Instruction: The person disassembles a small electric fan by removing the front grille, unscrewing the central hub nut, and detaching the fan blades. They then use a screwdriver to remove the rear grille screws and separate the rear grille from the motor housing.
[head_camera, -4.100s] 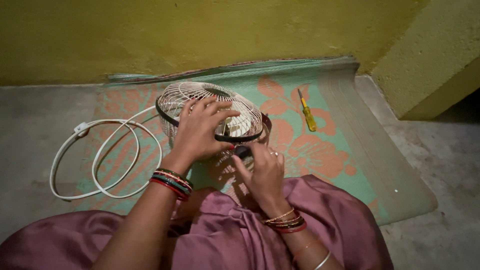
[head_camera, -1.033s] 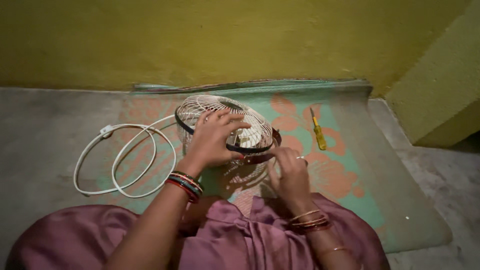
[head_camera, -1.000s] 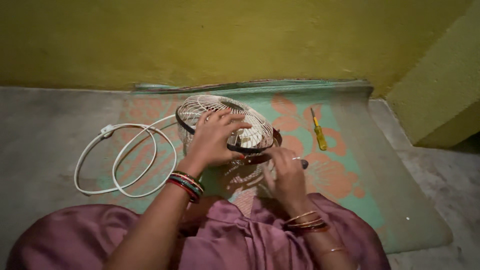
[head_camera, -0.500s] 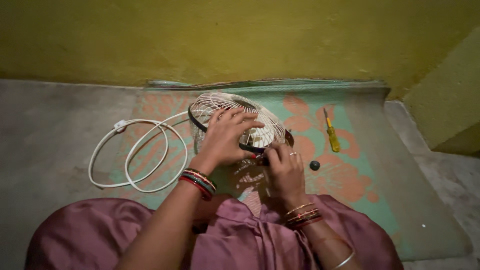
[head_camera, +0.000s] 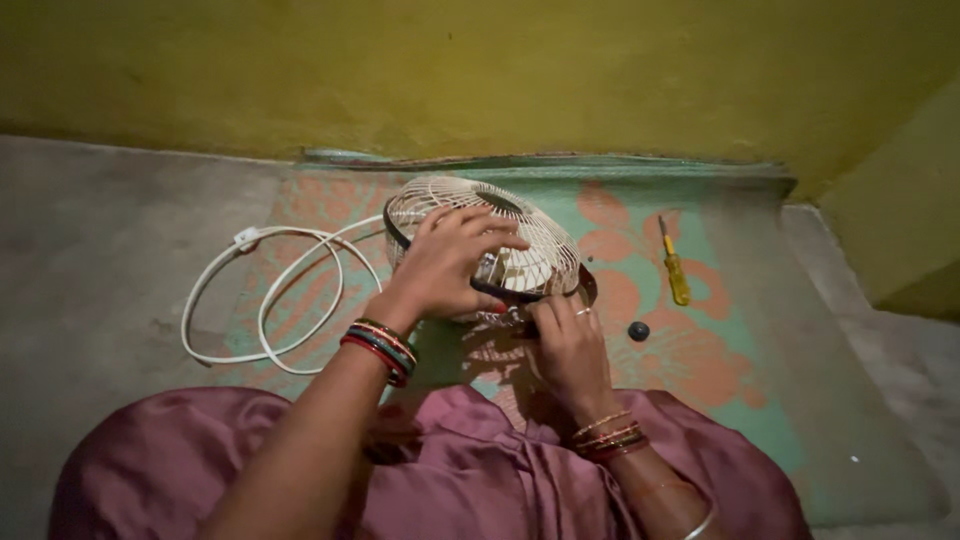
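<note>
Mat, green with an orange floral pattern, is lying flat on the grey floor, its far edge running along the foot of the yellow wall and its right edge stopping short of the wall's projecting corner on the right. We are seeing the most open room on the right half of the mat and on the bare floor to the left of its left edge. A small table fan with a cream wire cage and a dark rim is sitting near the middle of the mat, towards its far edge, tilted so that the cage is facing up and to the right.

Our left hand is resting on top of the cage, fingers spread and curled over the wires and the dark rim, steadying it. Our right hand is working just below the near edge of the rim, fingertips pinched together against the fan's base; we cannot tell what, if anything, they are gripping. The two hands are lying close together, both touching the fan.

A white power cord is looping from the fan across the left edge of the mat onto the floor. A yellow-handled screwdriver is lying near the right part of the mat, well apart from the hands. A small dark round knob is lying on the mat just to the right of our right hand.
</note>
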